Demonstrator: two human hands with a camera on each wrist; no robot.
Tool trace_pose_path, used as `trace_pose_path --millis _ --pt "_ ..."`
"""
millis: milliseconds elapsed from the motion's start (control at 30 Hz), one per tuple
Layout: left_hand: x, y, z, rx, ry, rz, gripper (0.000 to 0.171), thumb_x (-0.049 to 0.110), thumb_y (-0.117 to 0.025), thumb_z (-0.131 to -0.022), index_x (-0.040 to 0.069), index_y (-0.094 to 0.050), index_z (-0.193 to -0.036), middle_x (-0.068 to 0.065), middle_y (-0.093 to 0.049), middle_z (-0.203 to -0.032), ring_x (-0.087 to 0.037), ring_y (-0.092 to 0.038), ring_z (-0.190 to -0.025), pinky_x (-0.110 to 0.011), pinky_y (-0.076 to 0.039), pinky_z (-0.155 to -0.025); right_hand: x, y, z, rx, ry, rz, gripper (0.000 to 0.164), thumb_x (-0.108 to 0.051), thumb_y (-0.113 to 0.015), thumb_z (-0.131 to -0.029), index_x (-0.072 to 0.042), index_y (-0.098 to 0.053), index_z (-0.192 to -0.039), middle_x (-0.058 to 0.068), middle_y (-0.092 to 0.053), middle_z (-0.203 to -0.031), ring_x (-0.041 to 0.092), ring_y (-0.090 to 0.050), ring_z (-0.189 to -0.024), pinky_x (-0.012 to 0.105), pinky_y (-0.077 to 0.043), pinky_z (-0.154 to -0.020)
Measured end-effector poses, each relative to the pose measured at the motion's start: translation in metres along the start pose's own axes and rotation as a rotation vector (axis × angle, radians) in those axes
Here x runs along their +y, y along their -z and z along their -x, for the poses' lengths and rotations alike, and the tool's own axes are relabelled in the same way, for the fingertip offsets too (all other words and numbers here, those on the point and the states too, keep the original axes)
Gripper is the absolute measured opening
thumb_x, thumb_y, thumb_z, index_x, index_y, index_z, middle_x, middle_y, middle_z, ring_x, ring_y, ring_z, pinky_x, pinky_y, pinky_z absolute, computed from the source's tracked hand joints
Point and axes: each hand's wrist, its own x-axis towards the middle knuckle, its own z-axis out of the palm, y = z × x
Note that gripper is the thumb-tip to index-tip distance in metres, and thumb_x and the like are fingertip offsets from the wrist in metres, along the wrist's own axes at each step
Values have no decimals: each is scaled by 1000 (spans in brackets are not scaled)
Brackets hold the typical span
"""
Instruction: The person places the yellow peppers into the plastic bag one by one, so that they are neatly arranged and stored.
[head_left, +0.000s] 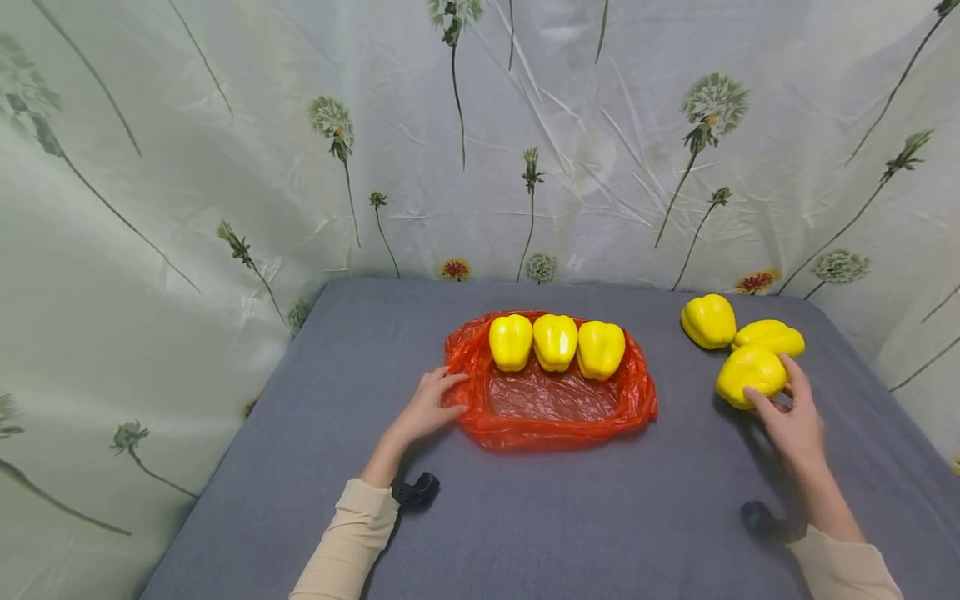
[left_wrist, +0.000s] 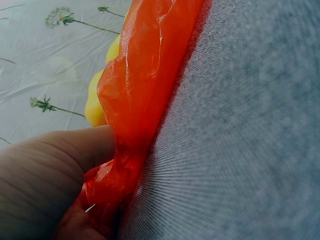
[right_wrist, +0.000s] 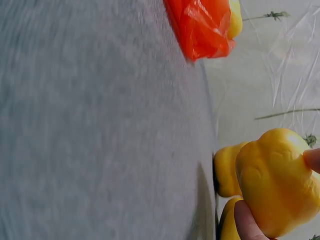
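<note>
My right hand (head_left: 799, 423) grips a yellow bell pepper (head_left: 750, 375) between thumb and fingers at the right of the table. In the right wrist view this pepper (right_wrist: 277, 182) is off the tabletop. Behind it lie two more yellow peppers, one upright (head_left: 708, 321) and one on its side (head_left: 772, 337). A red plastic bag (head_left: 555, 435) stands with its mouth spread wide, holding a row of three yellow peppers (head_left: 555, 342) along its far side. At the bag's left edge, my left hand (head_left: 429, 408) pinches the crumpled film (left_wrist: 122, 160), thumb on the near side.
Grey cloth (head_left: 555, 525) covers the table. A pale curtain with printed dandelions (head_left: 570, 150) hangs behind it and along the left side. A dark wrist device (head_left: 418, 490) shows at the left wrist, another (head_left: 761, 518) at the right.
</note>
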Motion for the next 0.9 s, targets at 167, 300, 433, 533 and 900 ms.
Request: trace_pose_path --millis 167,300,433,533,900 --pt "0 0 1 -4 -1 -6 49 14 -67 -82 4 -55 -128 -23 -40 -142 -40 -33 -130 -58 -32 -105 -9 -6 4 -26 48 -22 74 -36 -51 -93 -24 -6 -152 34 -23 -146 -21 -34 -67 0 -36 -57" --pt "-1 0 0 -10 2 -4 49 15 -67 -83 5 -54 -129 -21 -39 -143 -39 -33 -130 -56 -32 -106 -17 -12 7 -52 96 -32 74 -35 -52 -93 -23 -7 -152 35 -26 -142 -22 -37 -66 1 -37 -57" --pt "-2 -1 0 -9 4 -3 49 16 -66 -83 5 -54 -130 -20 -40 -143 -38 -33 -130 -56 -32 -107 -25 -17 10 -72 131 -50 74 -34 -53 -93 -23 -9 -151 36 -26 -141 -22 -39 -67 1 -38 -58" --pt "-2 -1 0 -8 3 -6 49 15 -67 -83 5 -54 -129 -21 -40 -143 -38 -33 -130 -56 -32 -107 -31 -20 13 -86 149 -65 74 -33 -54 -93 -23 -9 -151 36 -24 -143 -22 -39 -70 1 -39 -59" --pt "0 -1 0 14 -22 -4 47 14 -67 -82 4 -56 -127 -22 -42 -141 -38 -35 -127 -56 -34 -104 -50 -35 21 -116 263 -84 73 -26 -57 -92 -22 -13 -150 33 -31 -137 -21 -43 -73 3 -40 -61"
